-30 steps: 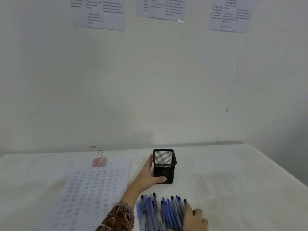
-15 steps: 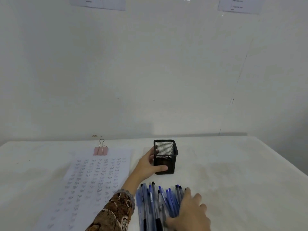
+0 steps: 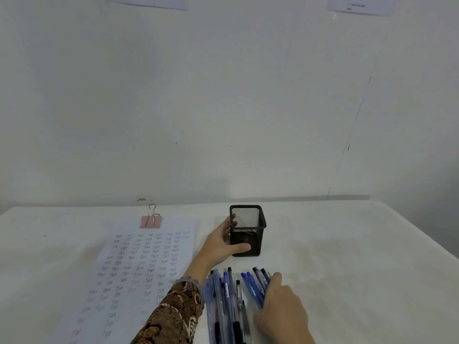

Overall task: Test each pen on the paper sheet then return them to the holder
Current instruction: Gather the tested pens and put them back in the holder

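Observation:
A black mesh pen holder point(image 3: 247, 229) stands upright on the white table, and it looks empty. My left hand point(image 3: 221, 245) grips it from the left, thumb across its front. Near the front edge lie several blue and black pens point(image 3: 228, 301) side by side. My right hand point(image 3: 283, 306) rests palm down on the right part of that row, fingers over a few blue pens point(image 3: 253, 286). Whether it grips one I cannot tell. The paper sheet point(image 3: 139, 271), covered with rows of small handwritten marks, lies to the left.
A pink binder clip point(image 3: 151, 220) holds the sheet's top edge. A white wall rises right behind the table point(image 3: 347, 256), with printed notices point(image 3: 149, 1) pinned high up. The table's right edge runs diagonally at far right.
The camera view has tilted down. My right hand has slid further up over the pens on the right, spreading them apart. My left hand stays on the holder.

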